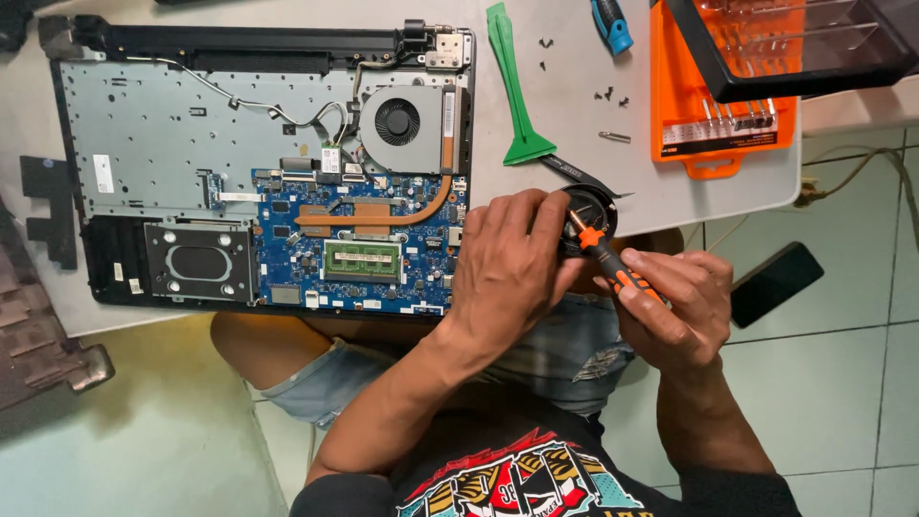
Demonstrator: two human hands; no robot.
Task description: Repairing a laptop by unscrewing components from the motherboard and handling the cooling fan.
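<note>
Gripping 1 black fan in left hand fingers | right hand fingers clasp 1 screwdriver | 1 opened laptop

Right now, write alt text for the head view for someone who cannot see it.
A person's left hand holds a small black round fan while the right hand works an orange-and-black screwdriver into it. An opened laptop with a bare blue circuit board lies on the white table, beside a green pry tool and an orange bit case.
</note>
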